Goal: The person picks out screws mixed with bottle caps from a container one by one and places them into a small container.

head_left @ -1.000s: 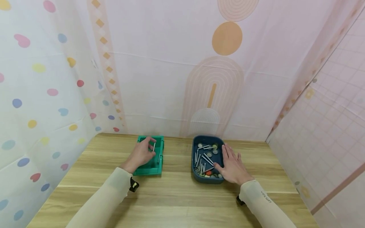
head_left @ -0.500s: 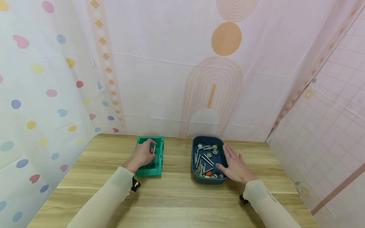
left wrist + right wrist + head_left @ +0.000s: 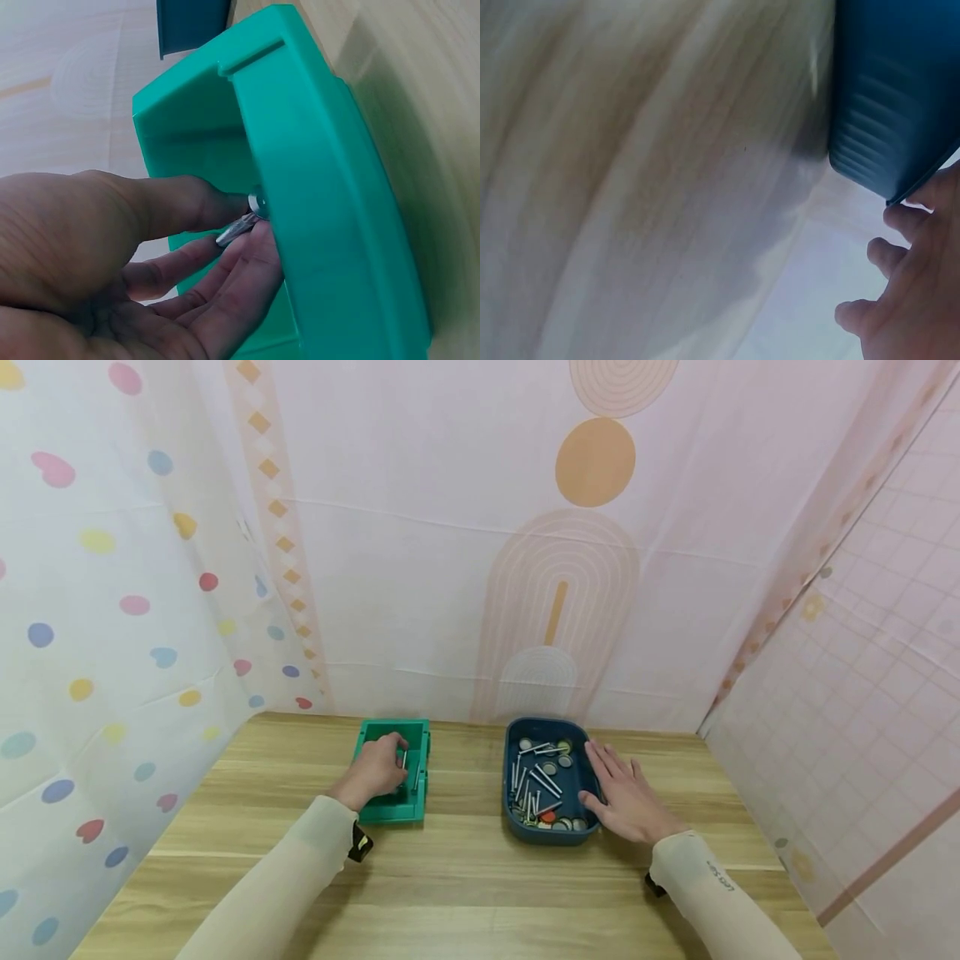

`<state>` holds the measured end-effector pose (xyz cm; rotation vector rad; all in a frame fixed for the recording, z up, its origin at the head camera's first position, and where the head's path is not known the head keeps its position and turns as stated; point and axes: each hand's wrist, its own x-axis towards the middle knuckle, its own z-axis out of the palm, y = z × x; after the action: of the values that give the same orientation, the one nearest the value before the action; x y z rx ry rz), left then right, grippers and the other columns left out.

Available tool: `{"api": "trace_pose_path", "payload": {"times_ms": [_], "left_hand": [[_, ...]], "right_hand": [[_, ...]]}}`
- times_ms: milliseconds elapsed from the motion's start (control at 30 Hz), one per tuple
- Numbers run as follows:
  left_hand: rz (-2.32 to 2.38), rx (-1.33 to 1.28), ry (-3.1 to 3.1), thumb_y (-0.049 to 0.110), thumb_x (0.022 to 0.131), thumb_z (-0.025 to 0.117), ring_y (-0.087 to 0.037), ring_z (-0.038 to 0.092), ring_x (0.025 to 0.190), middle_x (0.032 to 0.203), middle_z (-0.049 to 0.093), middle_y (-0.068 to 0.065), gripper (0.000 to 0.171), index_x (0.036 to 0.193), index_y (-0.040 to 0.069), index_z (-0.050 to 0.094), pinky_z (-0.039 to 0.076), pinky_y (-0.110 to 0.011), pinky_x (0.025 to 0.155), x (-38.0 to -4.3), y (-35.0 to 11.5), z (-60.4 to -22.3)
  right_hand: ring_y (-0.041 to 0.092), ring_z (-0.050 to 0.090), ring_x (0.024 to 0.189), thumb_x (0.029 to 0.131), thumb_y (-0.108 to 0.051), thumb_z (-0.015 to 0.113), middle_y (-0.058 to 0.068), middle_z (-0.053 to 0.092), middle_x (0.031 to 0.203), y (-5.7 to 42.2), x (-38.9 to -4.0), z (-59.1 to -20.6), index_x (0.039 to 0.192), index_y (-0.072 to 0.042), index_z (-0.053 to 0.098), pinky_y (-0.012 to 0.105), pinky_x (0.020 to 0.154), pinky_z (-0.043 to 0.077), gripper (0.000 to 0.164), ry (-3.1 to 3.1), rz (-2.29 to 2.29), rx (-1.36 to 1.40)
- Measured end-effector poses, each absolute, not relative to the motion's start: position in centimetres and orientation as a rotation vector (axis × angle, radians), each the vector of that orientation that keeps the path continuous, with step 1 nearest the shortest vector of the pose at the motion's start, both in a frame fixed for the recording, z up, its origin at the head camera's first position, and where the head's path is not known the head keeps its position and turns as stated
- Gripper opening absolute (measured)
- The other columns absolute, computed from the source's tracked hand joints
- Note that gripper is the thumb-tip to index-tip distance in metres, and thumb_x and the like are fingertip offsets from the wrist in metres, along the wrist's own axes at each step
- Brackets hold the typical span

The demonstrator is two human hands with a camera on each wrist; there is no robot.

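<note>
Screw [image 3: 238, 227], slim and silvery, sits pinched between the thumb and fingers of the left hand [image 3: 372, 768], inside the green bin [image 3: 390, 812]; the bin's near wall hides some fingertips from the left wrist camera. A second screw [image 3: 417, 776] lies in that bin, near its right side. Well apart to the right stands a dark blue box [image 3: 551, 836]. The right hand [image 3: 628, 797] rests against its right rim, fingers extended, thumb spread wide from them. Within the box lie many loose screws [image 3: 548, 780], mostly toward the left and middle, among round discs [image 3: 550, 768] and one orange-red piece [image 3: 548, 817] near the front. Both containers stand toward the back of a wood-grained tabletop [image 3: 465, 885], close to a pale patterned cloth [image 3: 420, 577]. Dotted cloth [image 3: 90, 610] hangs on the left, checked cloth [image 3: 885, 635] on the right. Cream sleeves [image 3: 270, 877] reach in from the front, a black strap [image 3: 360, 843] at each wrist.
</note>
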<state>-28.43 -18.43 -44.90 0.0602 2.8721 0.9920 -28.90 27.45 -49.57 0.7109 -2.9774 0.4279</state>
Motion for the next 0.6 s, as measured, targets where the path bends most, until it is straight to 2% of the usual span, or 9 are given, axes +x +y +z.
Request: {"api": "trace_pose_path", "payload": {"times_ms": [133,267,367,467,600], "left_hand": [[0.96,0.062,2.861,-0.001,0.108,0.069,-0.022,0.06,0.07,0.082,0.062,-0.008,0.05,0.155,-0.011,0.059,0.051,-0.035,0.068,-29.8,-19.0,-46.4],[0.955,0.107,2.873,0.004,0.105,0.073,-0.023,0.064,0.077,0.09,0.07,-0.009,0.052,0.154,-0.008,0.061,0.057,-0.039,0.073,-33.1,-20.8,-50.8],[0.968,0.126,2.899,0.008,0.105,0.074,-0.025,0.065,0.081,0.095,0.073,-0.01,0.051,0.152,-0.007,0.063,0.058,-0.041,0.073,-33.9,-21.3,-52.1],[0.968,0.13,2.927,0.006,0.107,0.073,-0.026,0.064,0.078,0.094,0.073,-0.013,0.047,0.15,-0.01,0.063,0.056,-0.042,0.072,-32.1,-20.3,-49.8],[1.02,0.143,2.948,0.003,0.11,0.066,-0.022,0.059,0.069,0.088,0.071,-0.013,0.043,0.149,-0.014,0.062,0.049,-0.035,0.066,-29.2,-18.8,-46.1]], "right_hand": [[0.05,0.023,0.18,0.121,-0.046,0.059,0.02,0.021,0.195,27.5,-29.0,-49.7,0.186,-0.004,0.019,0.085,0.139,0.017,0.087,-2.974,0.382,0.721],[0.05,0.024,0.18,0.122,-0.047,0.057,0.019,0.021,0.195,27.6,-28.9,-49.7,0.186,-0.004,0.02,0.085,0.139,0.017,0.086,-2.967,0.351,0.73],[0.05,0.024,0.18,0.122,-0.046,0.057,0.019,0.022,0.195,27.7,-28.9,-49.7,0.186,-0.004,0.021,0.085,0.139,0.017,0.085,-2.958,0.335,0.732],[0.049,0.024,0.18,0.122,-0.046,0.058,0.018,0.02,0.196,27.8,-28.9,-49.7,0.186,-0.005,0.02,0.084,0.14,0.017,0.085,-2.957,0.33,0.727],[0.048,0.022,0.181,0.122,-0.047,0.057,0.017,0.018,0.196,27.9,-28.8,-49.9,0.187,-0.007,0.017,0.083,0.141,0.015,0.086,-2.963,0.32,0.728]]}}
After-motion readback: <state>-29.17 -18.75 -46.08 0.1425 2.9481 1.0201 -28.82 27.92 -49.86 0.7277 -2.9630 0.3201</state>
